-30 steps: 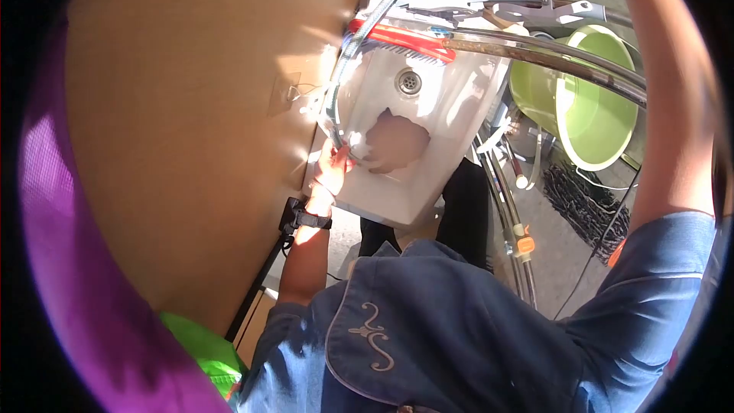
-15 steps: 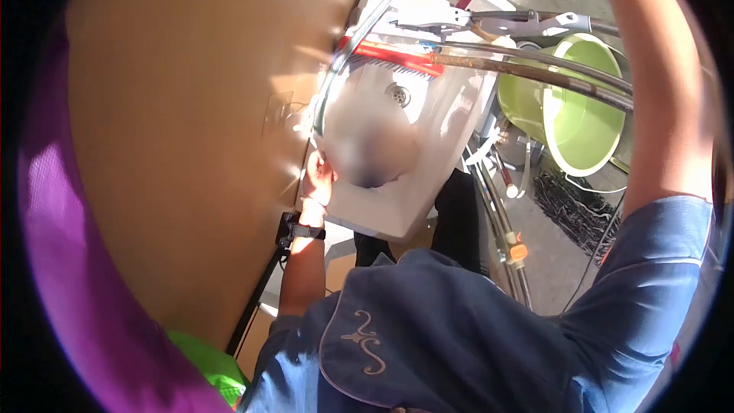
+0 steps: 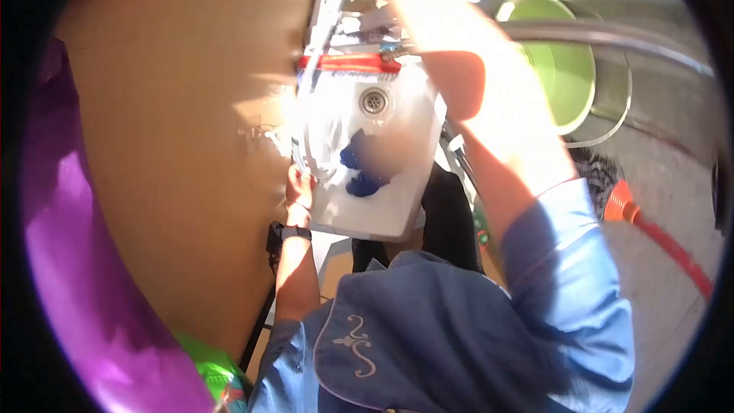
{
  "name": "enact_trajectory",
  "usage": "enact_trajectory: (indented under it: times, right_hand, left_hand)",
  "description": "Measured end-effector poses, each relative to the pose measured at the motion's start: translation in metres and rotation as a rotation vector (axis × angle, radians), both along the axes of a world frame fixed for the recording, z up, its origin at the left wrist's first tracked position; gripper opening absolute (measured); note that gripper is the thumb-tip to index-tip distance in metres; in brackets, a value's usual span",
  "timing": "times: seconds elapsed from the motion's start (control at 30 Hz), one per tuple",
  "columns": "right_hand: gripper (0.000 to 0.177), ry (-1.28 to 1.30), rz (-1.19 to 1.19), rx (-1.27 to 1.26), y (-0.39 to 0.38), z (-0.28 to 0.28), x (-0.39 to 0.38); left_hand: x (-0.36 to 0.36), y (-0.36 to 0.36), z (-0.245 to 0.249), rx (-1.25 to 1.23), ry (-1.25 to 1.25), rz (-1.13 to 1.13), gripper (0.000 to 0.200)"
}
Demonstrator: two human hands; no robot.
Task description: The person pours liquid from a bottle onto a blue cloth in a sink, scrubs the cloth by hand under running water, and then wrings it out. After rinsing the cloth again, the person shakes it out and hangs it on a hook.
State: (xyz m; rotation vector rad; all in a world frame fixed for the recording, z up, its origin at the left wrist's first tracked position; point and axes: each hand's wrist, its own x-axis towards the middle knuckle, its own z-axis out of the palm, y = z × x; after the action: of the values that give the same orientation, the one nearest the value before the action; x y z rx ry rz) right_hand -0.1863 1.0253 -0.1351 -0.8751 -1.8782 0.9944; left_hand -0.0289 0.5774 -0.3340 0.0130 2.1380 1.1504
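My right arm (image 3: 474, 76) has swung inward over the sink's (image 3: 359, 218) right edge; I can't tell its fingers' state. My left fingers (image 3: 303, 177) are clamped on the hose (image 3: 308, 95) at the left rim, close beside the tan panel (image 3: 183, 107). Open basin surrounds the drain (image 3: 374, 102), between red brush (image 3: 348, 63) and blue item (image 3: 367, 182).

Hose (image 3: 309, 92) held by left hand (image 3: 300, 187) at edge of white sink (image 3: 344, 216), blue item (image 3: 368, 182) laid inside, red brush (image 3: 344, 63) set across, green bucket (image 3: 569, 80) partly hidden by right arm (image 3: 501, 118).
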Motion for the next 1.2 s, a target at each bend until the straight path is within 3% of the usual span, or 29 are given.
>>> enact_trajectory:
  times: [0.03,0.07,0.1,0.13,0.17,0.23,0.27,0.3,0.37,0.43,0.5,0.53,0.6,0.63,0.7,0.73,0.77,0.8,0.83,0.9,0.97,1.03,1.07,1.13,1.2]
  right_hand:
    - [0.010,0.045,0.102,-0.213,-0.046,-0.006,0.032]
    - [0.023,0.207,0.048,-0.049,-0.085,-0.026,0.073]
    - [0.038,0.102,0.249,-0.367,-0.117,-0.038,0.114]
    - [0.038,0.159,0.066,-0.012,-0.164,-0.086,0.141]
    - [0.035,-0.068,0.299,-0.309,-0.199,-0.112,0.199]
    - [0.030,-0.279,0.336,-0.375,-0.250,-0.099,0.276]
    - [0.025,-0.265,0.358,-0.361,-0.269,-0.111,0.307]
    - [0.021,-0.256,0.375,-0.359,-0.289,-0.119,0.336]
    - [0.019,-0.313,0.422,-0.418,-0.307,-0.126,0.382]
    - [0.015,-0.329,0.346,-0.451,-0.321,-0.132,0.412]
    - [0.014,-0.313,0.230,-0.709,-0.328,-0.119,0.450]
    - [0.014,-0.321,0.202,-0.704,-0.333,-0.122,0.471]
    - [0.015,-0.186,-0.077,-0.825,-0.348,-0.141,0.513]
    - [0.014,-0.211,-0.189,-0.802,-0.350,-0.147,0.536]
    - [0.013,-0.028,-0.455,-0.898,-0.345,-0.168,0.575]
    - [0.012,0.038,-0.684,-1.015,-0.341,-0.175,0.592]
    - [0.012,0.128,-0.716,-1.078,-0.337,-0.196,0.613]
    - [0.019,-0.056,-0.793,-1.020,-0.326,-0.210,0.622]
    - [0.035,-0.366,-0.710,-0.703,-0.325,-0.254,0.646]
    - [0.043,-0.686,-0.634,-0.319,-0.306,-0.314,0.663]
    - [0.046,-0.790,-0.511,-0.568,-0.274,-0.306,0.648]
    - [0.044,-1.043,-0.418,-0.872,-0.250,-0.347,0.641]
    - [0.044,-0.968,-0.468,-0.657,-0.262,-0.414,0.665]
    - [0.036,-1.213,-0.354,-0.470,-0.261,-0.410,0.660]
    - [0.036,-1.122,-0.374,-0.455,-0.269,-0.376,0.656]
  left_hand:
    - [-0.002,-0.004,-0.001,-0.022,0.038,-0.039,0.019]
    - [-0.006,-0.006,-0.007,-0.068,0.004,-0.035,0.021]
    - [-0.006,0.003,0.008,-0.070,-0.037,0.012,0.021]
    - [-0.006,0.000,-0.001,-0.047,-0.045,0.056,0.021]
    - [-0.009,-0.009,-0.016,-0.026,-0.065,0.094,0.022]
    - [-0.013,-0.017,-0.038,-0.082,-0.011,0.006,0.011]
    - [-0.012,-0.026,-0.066,0.112,-0.022,0.162,0.008]
    - [-0.017,-0.031,-0.068,0.134,0.018,-0.009,0.009]
    - [-0.016,-0.020,-0.051,0.077,-0.034,-0.015,0.021]
    - [-0.012,-0.005,-0.031,-0.014,-0.099,0.048,0.052]
    - [-0.003,0.002,-0.018,-0.086,-0.125,0.053,0.056]
    - [0.002,0.006,-0.015,-0.082,-0.124,0.039,0.056]
    - [0.016,0.002,-0.012,-0.097,-0.163,0.114,0.057]
    - [0.021,-0.005,-0.011,-0.113,-0.162,0.096,0.057]
    - [0.032,-0.003,-0.012,-0.089,-0.102,0.017,0.056]
    - [0.041,-0.003,-0.012,-0.093,-0.061,-0.001,0.052]
    - [0.051,-0.002,-0.009,-0.091,-0.058,-0.002,0.052]
    - [0.061,0.001,-0.006,-0.055,-0.021,-0.099,0.049]
    - [0.072,0.001,-0.003,-0.024,0.017,-0.195,0.046]
    - [0.093,0.006,0.002,0.055,0.023,-0.330,0.041]
    - [0.113,0.015,0.015,0.095,0.023,-0.409,0.040]
    - [0.126,0.014,0.023,0.129,-0.019,-0.408,0.040]
    - [0.128,0.012,0.028,0.128,-0.029,-0.440,0.039]
    - [0.134,0.007,0.032,0.095,-0.059,-0.466,0.038]
    - [0.142,-0.001,0.028,0.135,-0.112,-0.454,0.036]
